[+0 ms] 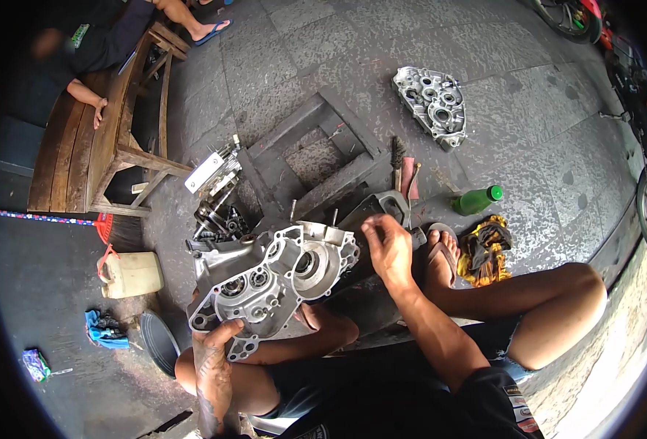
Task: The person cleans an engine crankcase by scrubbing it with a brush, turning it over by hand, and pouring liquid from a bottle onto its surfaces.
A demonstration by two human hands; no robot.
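Note:
My left hand (215,358) grips the lower left edge of a silver engine crankcase half (268,282), with the thumb on its face. The casing is tilted above my lap, its open side with bearings and bores facing up. Two studs stick up from its far edge. Just off the casing's right end is my right hand (388,252), its fingers curled together in a pinch; whatever is in them is too small or hidden to tell. Beyond the casing, a partly assembled engine block (217,190) rests on the floor.
A second crankcase part (435,108) lies on the tiles, beyond a dark frame (305,121). To the right are a brush (397,157), a green bottle (477,200) and a stained cloth (487,252). A jerrycan (135,275), basin (159,342) and bench (82,143) with a person are left.

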